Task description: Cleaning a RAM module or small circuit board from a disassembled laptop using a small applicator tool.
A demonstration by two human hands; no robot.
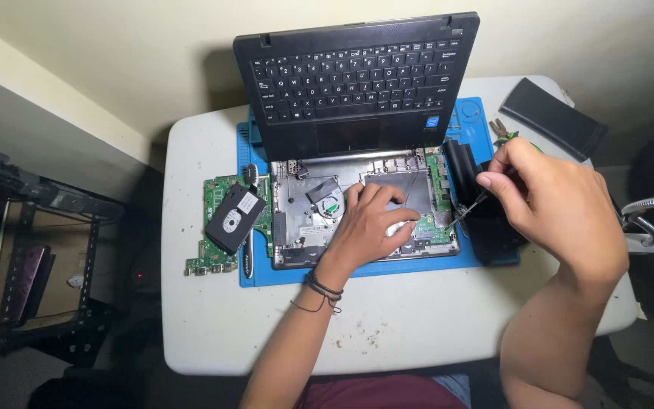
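- The left hand [369, 223] lies flat and loose on the open laptop base [365, 208], mid-frame on the counter [418, 326].
- The right hand [550, 201] pinches a thin screwdriver [467, 208] (tip at the base's right edge).
- The parts inside look easy to break; the rim seems safest to hold.

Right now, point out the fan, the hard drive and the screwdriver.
fan [331, 204], head view, on its round hub
hard drive [234, 218], head view, middle of its black top
screwdriver [465, 211], head view, on its thin shaft

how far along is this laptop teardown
Done: keyboard cover is lifted off and a green circuit board with a black drive lies aside. In hand: left hand steadies the open base; right hand works a screwdriver. Left: fan remains inside.
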